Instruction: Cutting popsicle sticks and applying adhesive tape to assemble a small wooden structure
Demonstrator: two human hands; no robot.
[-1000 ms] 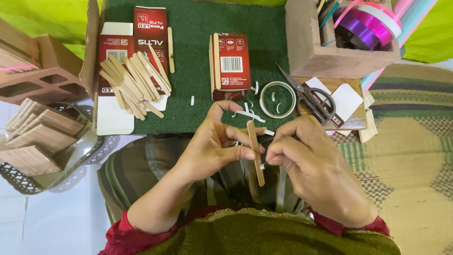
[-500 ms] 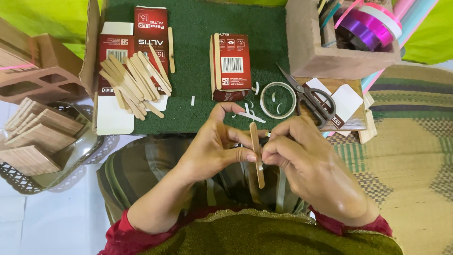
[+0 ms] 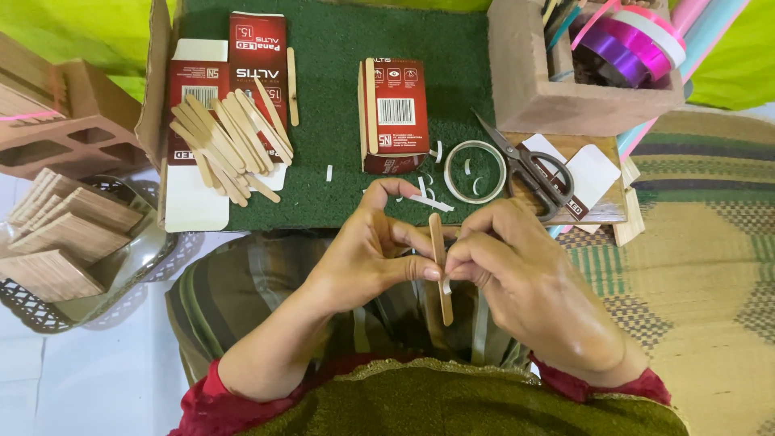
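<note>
Got flat pale wooden craft stick (image 3: pixel 440 266) upright over lap, left hand (image 3: pixel 367 262) and right hand (image 3: pixel 525 278) both pinching its middle, small white tape bit there. Reckon it's light, stiff, snappable; hold edges mid-length.

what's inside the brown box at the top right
The brown box holds rolls of purple and pink ribbon and a few upright sticks or pens near its back corner. The box wall hides whatever lies beneath the ribbon, so the bottom cannot be seen.
</note>
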